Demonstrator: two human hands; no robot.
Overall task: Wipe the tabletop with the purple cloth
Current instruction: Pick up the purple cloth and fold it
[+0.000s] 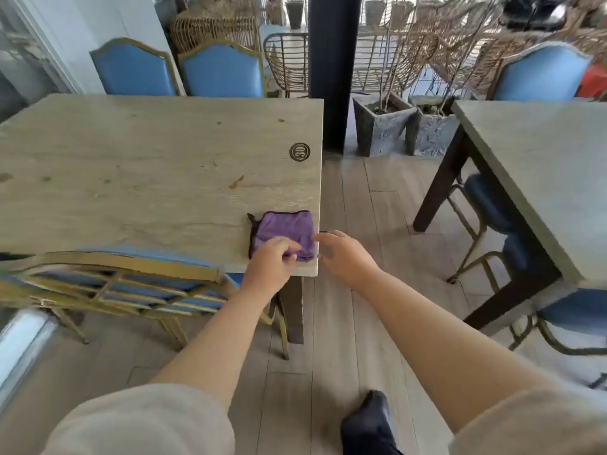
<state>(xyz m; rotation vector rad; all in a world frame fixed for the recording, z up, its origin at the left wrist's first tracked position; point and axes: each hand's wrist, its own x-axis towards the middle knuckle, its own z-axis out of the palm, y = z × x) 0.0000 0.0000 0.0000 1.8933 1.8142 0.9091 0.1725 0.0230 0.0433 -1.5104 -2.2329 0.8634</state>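
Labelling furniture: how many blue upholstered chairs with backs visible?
4: two blue-backed gold-framed chairs behind the wooden table, one at its near side, one behind the right table. Blue seats under that table may be more.

The cloth (285, 233) under my fingers (289, 246) is purple with a dark edge. My table (138, 165) is pale grey-tan wood grain with brown knots and a dark round badge (299, 151) marked 30. The far chairs (179, 72) are blue with gold frames. My sleeves (138, 421) are beige, the floor (354, 323) pale grey planks.
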